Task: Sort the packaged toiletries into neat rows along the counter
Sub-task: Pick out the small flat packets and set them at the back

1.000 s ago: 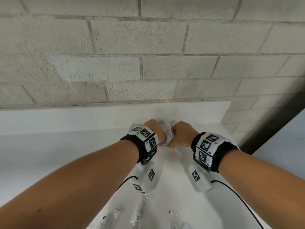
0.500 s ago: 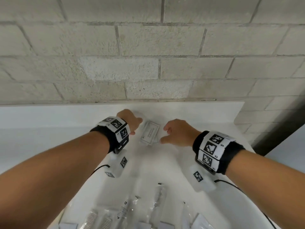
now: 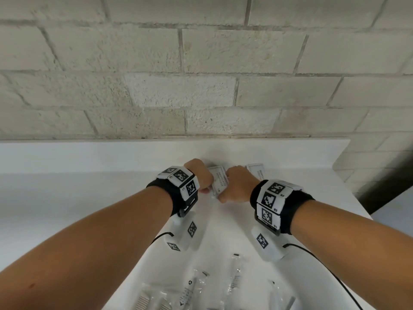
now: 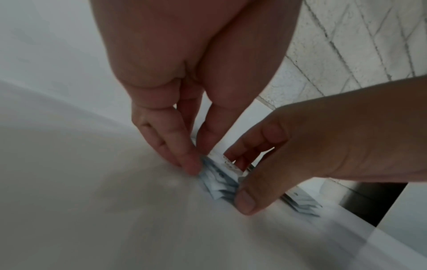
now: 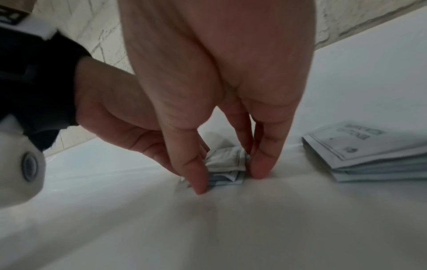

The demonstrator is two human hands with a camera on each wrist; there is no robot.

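While both wrists sit low at the far edge: white counter (image 3: 89,198), meeting the pale block wall (image 3: 201,86).
Held item: small stack of flat white paper sachets with black printed borders (image 3: 218,180), lying on the counter between the two hands, just short of the upstand.
Left hand (image 3: 199,175): set against the stack's left side; fingertips (image 4: 189,164) pointed down and touching the sachet edges, thumb on the near side, fingers close together and pinching the stack.
Right hand (image 3: 238,184): set against the stack's right side; thumb tip (image 4: 247,201) on the counter at the near corner, fingers (image 5: 263,160) pressed to the edge, clamping the stack from that side.
Second stack: same white printed sachets (image 5: 369,153), squared up and lying flat just right of the right hand, apart from it.
Near edge of counter: clear plastic-wrapped toiletries (image 3: 232,285), long and thin, lying loose; combs in clear wrap (image 3: 145,305) at lower left.
Wrists: black bands carrying white marker tags (image 3: 271,198).
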